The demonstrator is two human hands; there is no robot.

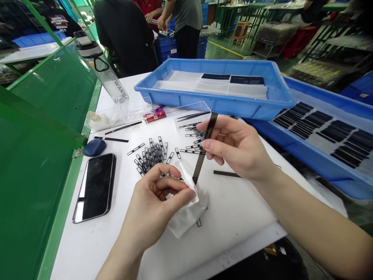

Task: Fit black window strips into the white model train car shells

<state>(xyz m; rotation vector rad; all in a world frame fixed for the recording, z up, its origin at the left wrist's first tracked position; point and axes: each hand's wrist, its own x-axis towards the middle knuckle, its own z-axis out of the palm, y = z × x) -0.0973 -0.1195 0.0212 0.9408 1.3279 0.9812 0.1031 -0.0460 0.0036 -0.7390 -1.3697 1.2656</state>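
Across the room at the top of the frame, two co-workers [125,35] [182,19] stand at blue crates, with a wooden stool [240,31] further back. A green panel [37,136] rises along the left edge of the white tabletop [233,210]. A blue plastic tray [221,105] sits at the top centre, holding stacked clear sleeves [186,83]. A second blue tray [344,179] lies at the right, carrying rows of black strips [317,128].

On the tabletop at the left lie a black smartphone [94,188], a dark blue oval object [94,147] and a clear water bottle [109,74]. A clear plastic box [192,116] and a small red pack [154,116] sit just below the upper tray. A heap of small black-and-white frame pieces [150,157] lies at centre, and more lie scattered to its right.

The person's right hand [236,147] comes in from the right, thumb and fingers pinched on a long dark strip [205,147]. The strip hangs tilted, its lower end touching a crumpled white wipe [186,210]. The left hand [157,198] is closed on that wipe, in the lower middle of the frame.
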